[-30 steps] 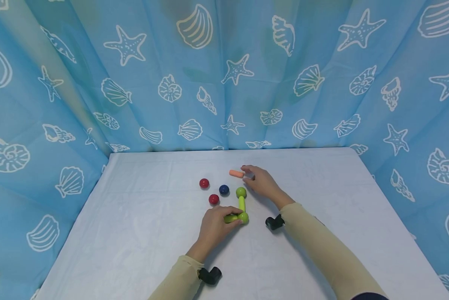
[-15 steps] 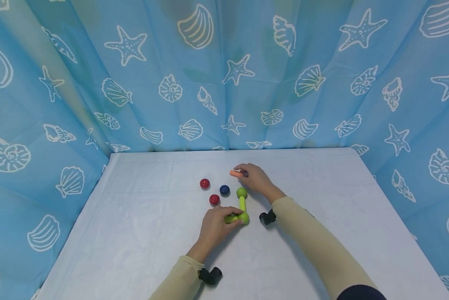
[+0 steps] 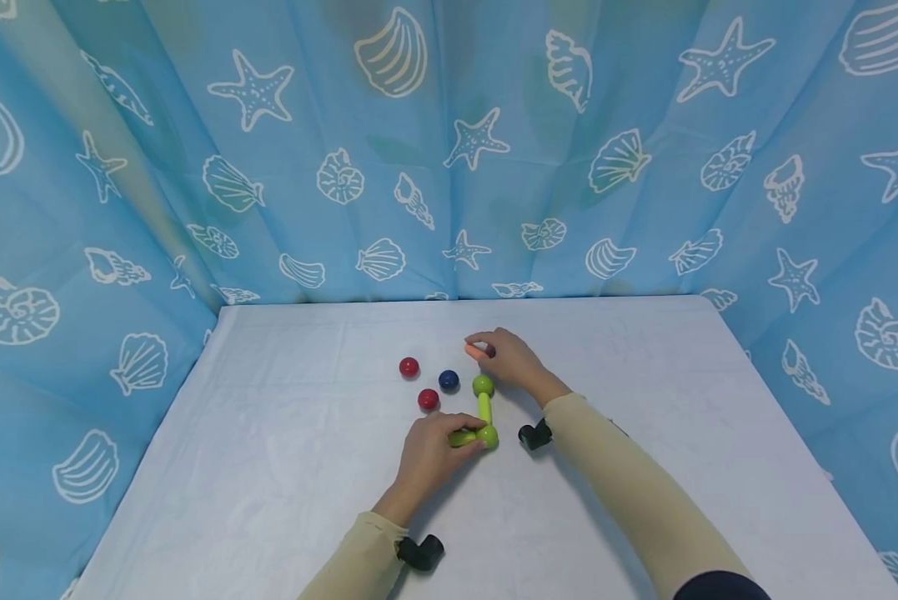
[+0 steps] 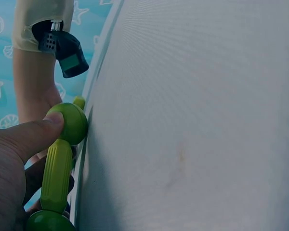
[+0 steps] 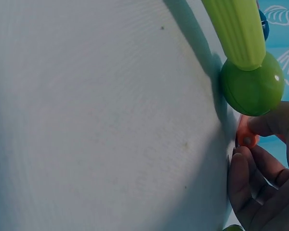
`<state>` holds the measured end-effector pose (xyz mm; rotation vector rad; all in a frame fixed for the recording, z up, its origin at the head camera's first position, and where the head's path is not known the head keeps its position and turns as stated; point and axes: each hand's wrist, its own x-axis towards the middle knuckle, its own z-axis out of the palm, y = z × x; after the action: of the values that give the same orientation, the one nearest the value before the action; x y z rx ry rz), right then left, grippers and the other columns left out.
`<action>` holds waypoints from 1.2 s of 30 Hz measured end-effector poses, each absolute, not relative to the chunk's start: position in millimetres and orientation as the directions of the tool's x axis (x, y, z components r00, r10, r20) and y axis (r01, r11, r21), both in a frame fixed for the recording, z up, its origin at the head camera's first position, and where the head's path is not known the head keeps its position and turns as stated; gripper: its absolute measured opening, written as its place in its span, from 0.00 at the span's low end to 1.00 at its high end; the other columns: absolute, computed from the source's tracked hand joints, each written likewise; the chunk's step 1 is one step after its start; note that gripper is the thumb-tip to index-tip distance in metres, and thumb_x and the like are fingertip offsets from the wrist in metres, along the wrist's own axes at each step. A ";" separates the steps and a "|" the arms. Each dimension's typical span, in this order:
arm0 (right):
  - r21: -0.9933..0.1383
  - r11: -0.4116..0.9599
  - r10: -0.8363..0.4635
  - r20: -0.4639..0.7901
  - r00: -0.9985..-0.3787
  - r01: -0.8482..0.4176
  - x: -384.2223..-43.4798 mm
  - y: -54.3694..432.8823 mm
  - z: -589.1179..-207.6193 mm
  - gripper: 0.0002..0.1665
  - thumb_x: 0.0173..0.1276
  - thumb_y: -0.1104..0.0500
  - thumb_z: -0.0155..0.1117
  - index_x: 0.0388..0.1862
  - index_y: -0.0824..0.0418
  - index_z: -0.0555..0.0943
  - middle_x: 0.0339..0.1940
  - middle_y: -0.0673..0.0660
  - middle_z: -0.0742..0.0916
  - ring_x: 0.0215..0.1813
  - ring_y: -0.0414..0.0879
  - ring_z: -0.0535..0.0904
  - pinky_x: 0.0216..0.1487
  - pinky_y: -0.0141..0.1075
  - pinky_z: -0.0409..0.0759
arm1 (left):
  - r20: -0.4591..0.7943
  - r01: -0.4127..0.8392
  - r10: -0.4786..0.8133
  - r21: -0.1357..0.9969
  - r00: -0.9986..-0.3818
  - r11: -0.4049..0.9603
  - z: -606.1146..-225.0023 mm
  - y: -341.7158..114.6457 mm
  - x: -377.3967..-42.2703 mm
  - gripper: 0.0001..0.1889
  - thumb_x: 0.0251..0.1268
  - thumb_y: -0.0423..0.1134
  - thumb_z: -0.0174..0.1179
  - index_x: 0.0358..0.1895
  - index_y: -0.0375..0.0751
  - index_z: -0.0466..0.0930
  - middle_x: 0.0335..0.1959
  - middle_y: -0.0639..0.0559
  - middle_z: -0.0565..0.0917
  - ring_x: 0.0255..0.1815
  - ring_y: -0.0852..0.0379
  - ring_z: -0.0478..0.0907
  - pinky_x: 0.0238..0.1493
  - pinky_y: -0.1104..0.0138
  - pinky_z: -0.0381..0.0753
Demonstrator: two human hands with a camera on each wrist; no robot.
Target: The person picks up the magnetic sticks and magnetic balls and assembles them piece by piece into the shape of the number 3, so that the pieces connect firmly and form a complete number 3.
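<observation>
My left hand (image 3: pixel 428 450) pinches a green structure of balls and ribbed rods, its thumb on a green ball (image 4: pixel 73 124) in the left wrist view. One green rod (image 3: pixel 484 408) runs away from that corner to a far green ball (image 3: pixel 483 384); another rod (image 4: pixel 56 175) lies under my left fingers. Just beyond the far ball, my right hand (image 3: pixel 518 360) grips a short orange rod (image 3: pixel 475 352) between thumb and fingers. The right wrist view shows that orange rod (image 5: pixel 248 138) end-on, partly covered by the thumb.
Two red balls (image 3: pixel 408 367) and a dark blue ball (image 3: pixel 449 381) lie loose left of the green structure. All sit on a white-covered table (image 3: pixel 283 433), with a blue shell-print curtain (image 3: pixel 306 150) behind. A green piece (image 5: pixel 233 227) peeks in low in the right wrist view.
My right hand has moved left onto the orange rod and closed its fingers on it, shifting the rod slightly right. The left hand and green structure have stayed put.
</observation>
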<state>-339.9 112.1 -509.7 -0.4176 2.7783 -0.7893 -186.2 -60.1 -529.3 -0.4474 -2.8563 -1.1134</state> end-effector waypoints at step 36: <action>-0.551 0.822 -0.310 -0.220 -0.925 -0.144 -329.2 129.1 -502.4 0.24 0.70 0.58 0.66 0.64 0.50 0.77 0.36 0.55 0.81 0.35 0.49 0.76 0.37 0.38 0.75 | 0.153 0.290 0.253 0.649 -0.955 0.703 -528.8 -60.8 -185.3 0.14 0.60 0.48 0.74 0.50 0.61 0.89 0.42 0.63 0.89 0.38 0.63 0.76 0.39 0.69 0.72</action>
<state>-329.2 129.1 -502.4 -0.3455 2.7052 -0.7837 -185.3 -60.8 -528.8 -0.4549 -2.8510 -1.0996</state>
